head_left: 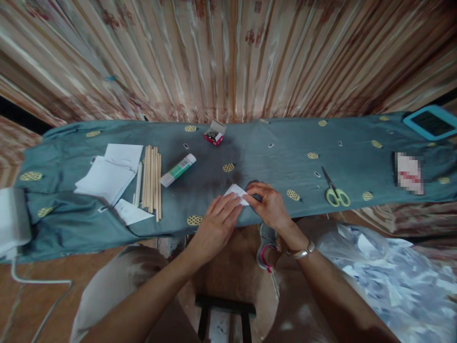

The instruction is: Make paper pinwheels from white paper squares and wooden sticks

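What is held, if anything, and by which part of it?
A small white piece of paper: the right hand pinches its right end, and the left hand lays its fingers over its left side.

Behind the cloth-covered table (264,152), a pleated curtain (228,62) with flower prints. On the table's right end, a blue-framed tablet (431,122) and a blurred packet (410,173). At its left end, a white box (13,221) with a cord (43,282).
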Demonstrator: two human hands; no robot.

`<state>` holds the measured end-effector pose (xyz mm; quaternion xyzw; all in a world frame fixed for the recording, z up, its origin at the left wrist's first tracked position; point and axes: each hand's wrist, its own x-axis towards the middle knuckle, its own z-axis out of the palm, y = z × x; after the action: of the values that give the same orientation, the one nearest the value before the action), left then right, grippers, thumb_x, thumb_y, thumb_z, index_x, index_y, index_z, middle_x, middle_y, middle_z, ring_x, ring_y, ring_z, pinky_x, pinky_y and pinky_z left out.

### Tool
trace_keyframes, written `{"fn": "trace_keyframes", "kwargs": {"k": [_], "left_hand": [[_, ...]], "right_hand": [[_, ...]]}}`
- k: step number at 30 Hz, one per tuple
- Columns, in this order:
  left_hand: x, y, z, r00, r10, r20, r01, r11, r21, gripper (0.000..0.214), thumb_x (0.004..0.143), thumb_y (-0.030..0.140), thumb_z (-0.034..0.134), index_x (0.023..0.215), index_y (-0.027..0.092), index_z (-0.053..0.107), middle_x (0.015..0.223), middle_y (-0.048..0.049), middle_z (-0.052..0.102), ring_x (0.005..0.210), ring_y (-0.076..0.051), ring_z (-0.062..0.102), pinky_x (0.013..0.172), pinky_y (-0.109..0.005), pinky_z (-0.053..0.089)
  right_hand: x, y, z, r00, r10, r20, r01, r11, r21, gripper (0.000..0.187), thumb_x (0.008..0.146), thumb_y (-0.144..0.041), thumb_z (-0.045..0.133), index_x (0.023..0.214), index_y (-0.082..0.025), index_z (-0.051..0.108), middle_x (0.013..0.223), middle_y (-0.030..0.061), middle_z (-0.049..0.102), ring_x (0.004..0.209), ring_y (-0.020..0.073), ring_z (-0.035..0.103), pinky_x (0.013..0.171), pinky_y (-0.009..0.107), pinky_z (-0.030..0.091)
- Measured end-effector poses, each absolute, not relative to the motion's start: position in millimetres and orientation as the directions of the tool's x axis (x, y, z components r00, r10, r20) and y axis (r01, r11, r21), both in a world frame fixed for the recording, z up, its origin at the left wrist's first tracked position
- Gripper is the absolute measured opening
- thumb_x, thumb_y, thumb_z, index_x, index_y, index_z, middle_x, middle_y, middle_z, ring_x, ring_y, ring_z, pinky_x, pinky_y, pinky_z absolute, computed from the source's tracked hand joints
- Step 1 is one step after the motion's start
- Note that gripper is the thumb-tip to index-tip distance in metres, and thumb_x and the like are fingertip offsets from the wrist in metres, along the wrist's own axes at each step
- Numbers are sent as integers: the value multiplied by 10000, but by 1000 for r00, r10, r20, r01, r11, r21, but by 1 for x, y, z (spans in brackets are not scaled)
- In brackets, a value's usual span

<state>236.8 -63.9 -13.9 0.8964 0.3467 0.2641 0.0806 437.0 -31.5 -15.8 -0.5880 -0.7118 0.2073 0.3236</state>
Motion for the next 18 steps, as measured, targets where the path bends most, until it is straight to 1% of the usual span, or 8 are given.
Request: {"fn": "trace_keyframes", "kwargs": {"k": [3,5,12,18], "left_hand": [[241,-75,-22,670,667,328,612,-745,265,429,951,158,416,1375,98,441,1445,-166,505,1425,-284,349,1147,-533,340],[242,-78,-27,669,683,291,637,-730,247,465,949,190,429,1401,81,406,1467,-183,473,1440,-289,316,1155,-527,329],[241,-76,-31,666,690,285,658,-723,212,517,938,239,469,1400,28,376,1458,-231,465,1426,-318,336,1149,-523,338],[240,-76,-32,665,705,248,662,-710,240,567,931,257,480,1435,51,325,1487,-231,426,1443,-315,301,1157,-539,314]], "right_hand": [[435,-32,-18,-61,970,235,712,207,-671,80,814,-238,675,737,-245,694,943,41,721,902,213,655,892,378,486],[433,-31,-19,-48,971,235,721,197,-665,62,794,-226,693,734,-240,690,953,49,720,910,222,652,890,388,489],[431,-30,-20,-52,972,231,757,189,-625,56,779,-211,706,745,-222,663,967,66,715,922,234,641,901,399,479],[430,-29,-20,-52,975,216,782,174,-598,65,782,-199,709,747,-206,655,982,83,709,955,248,640,916,400,472]]}}
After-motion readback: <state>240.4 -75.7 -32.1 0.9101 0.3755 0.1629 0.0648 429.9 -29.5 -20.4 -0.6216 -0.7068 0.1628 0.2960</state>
